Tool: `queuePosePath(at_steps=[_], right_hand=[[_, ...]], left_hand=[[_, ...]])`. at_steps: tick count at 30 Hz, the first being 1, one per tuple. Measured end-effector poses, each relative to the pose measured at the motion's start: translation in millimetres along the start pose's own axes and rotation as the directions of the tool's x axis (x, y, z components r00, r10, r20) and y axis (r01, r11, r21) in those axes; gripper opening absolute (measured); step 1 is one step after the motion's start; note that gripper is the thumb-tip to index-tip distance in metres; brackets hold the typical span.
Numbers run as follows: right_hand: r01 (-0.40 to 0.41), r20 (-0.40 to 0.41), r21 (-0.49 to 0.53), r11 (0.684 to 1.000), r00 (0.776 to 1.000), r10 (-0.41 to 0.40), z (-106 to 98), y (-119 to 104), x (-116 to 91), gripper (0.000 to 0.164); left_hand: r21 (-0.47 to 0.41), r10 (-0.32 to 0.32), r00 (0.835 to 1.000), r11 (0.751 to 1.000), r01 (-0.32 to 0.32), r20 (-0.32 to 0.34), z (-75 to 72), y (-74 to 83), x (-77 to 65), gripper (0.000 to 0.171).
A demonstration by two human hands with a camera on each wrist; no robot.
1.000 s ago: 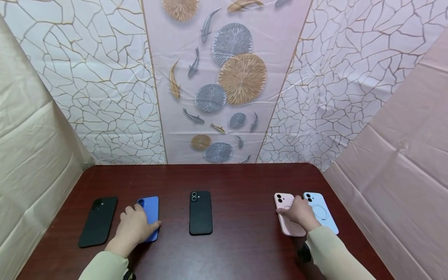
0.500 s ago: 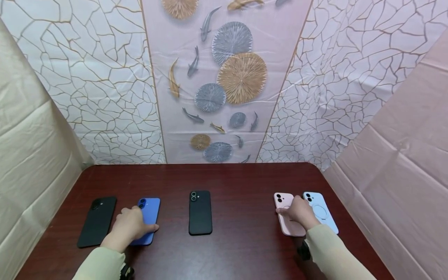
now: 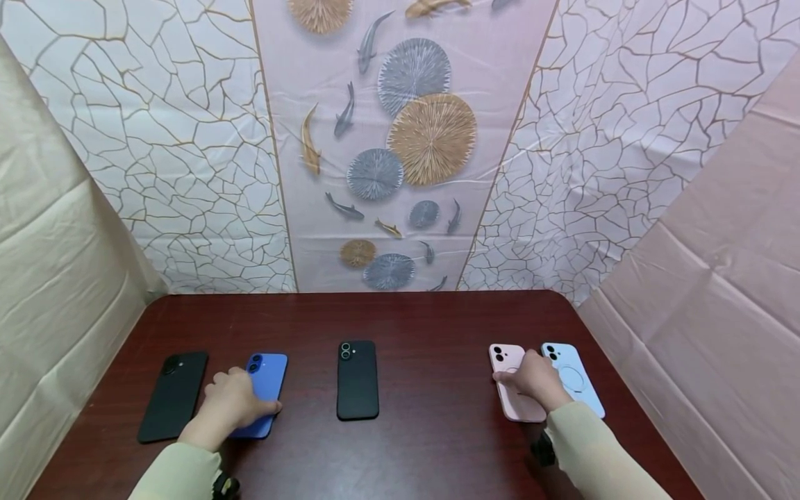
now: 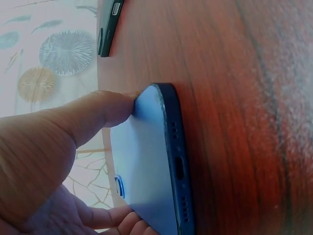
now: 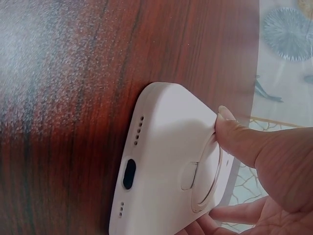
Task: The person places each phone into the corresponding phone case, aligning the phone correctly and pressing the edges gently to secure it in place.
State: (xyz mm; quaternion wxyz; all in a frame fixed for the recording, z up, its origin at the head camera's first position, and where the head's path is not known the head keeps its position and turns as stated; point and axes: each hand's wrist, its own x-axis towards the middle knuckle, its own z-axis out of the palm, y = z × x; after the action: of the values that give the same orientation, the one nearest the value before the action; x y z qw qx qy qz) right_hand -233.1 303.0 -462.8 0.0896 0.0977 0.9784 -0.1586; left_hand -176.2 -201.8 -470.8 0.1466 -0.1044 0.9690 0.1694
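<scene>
On the left part of the table, my left hand spans a blue phone, with the thumb at its right edge and the fingers at its left edge. In the left wrist view, the phone lies camera side up, its charging port towards the camera. My right hand holds a pink phone by its two long edges. The right wrist view shows the ring on the back of this phone. Close beside it, on the right, lies a light blue phone with a ring on its back.
A black phone lies near the middle of the dark red wooden table. Another black phone lies left of my left hand. Patterned cloth hangs behind the table, and plain cloth flanks both sides.
My left hand has shifted a little left and towards me with the blue phone, which has turned slightly. The right hand and pink phone have stayed in place.
</scene>
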Motion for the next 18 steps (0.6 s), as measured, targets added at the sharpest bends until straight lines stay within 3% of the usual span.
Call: queuePosePath(at_steps=[11,18], right_hand=[[0.0,-0.018,-0.011,1.0,1.0,0.0,-0.6,-0.9,-0.3,0.066],[0.003,-0.032,-0.057,0.998,0.999,-0.005,-0.9,-1.6,-0.3,0.073]], left_hand=[[-0.034,-0.01,1.0,0.999,0.009,-0.018,1.2,-1.1,-0.8,0.104],[-0.058,-0.011,0.999,0.998,0.009,-0.038,3.6,0.3,-0.1,0.102]])
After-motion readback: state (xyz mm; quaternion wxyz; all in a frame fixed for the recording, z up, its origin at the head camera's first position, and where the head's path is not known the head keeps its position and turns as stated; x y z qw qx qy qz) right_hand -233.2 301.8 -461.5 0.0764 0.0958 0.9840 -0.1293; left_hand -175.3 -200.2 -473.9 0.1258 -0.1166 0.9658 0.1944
